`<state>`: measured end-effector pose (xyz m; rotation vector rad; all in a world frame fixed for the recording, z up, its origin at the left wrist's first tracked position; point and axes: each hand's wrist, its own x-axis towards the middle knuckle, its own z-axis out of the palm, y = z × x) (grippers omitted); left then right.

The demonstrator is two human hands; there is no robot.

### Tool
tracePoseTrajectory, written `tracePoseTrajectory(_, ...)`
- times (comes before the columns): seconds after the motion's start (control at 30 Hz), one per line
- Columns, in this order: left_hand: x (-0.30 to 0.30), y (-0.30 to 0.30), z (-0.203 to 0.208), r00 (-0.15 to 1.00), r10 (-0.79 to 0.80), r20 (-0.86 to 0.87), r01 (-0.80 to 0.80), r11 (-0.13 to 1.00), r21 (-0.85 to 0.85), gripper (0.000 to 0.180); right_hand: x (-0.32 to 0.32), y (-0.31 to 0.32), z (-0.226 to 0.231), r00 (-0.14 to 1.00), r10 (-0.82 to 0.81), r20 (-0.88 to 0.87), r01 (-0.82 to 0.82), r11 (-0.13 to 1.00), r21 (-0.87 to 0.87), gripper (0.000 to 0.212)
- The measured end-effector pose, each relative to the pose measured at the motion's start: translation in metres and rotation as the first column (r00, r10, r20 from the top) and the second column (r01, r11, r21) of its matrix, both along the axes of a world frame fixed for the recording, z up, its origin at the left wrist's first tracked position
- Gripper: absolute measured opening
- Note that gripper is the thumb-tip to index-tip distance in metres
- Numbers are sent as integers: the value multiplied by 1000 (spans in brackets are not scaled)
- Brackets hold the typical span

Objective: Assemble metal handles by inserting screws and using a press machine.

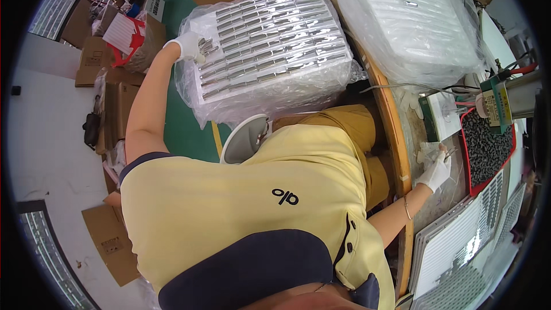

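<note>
My left hand (188, 47), in a white glove, is closed around a small bunch of shiny metal pins (208, 45) at the left side of a white tray (208, 93). Rows of similar silver metal pins (270, 34) fill that tray, which rests on clear plastic wrapping. Over on the workbench, my right hand (437, 171), gloved too, has its fingers drawn together beside a red-rimmed bin (466, 161) of small dark parts (487, 140). Something thin and shiny shows at its fingertips, too small to make out.
A plastic-wrapped stack of white trays (402, 23) stands at the far right. A bench machine (499, 103) and a small white-and-green box (442, 116) are by the bin. White perforated panels (453, 241) lie nearer. Cardboard boxes (94, 60) line the left; the bench has a wooden edge (396, 132).
</note>
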<state>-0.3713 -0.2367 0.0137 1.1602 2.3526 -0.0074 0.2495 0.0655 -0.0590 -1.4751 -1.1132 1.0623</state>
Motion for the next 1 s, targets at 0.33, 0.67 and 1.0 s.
tracePoseTrajectory(0.33, -17, 0, 3, 997, -74, -24, 72, 994, -78, 51, 22, 20, -39, 865, -33, 501, -120, 955, 271, 19)
tracePoseTrajectory(0.67, -3, -2, -13, 958, 93, -269, -24, 968, 248, 47, 16, 22, -31, 953, -43, 300, 33, 999, 41, 28)
tracePoseTrajectory(1.0, -32, 14, -52, 873, 249, -419, -22, 879, 476, 30, 12, 18, -30, 965, -71, 251, 63, 997, 42, 26)
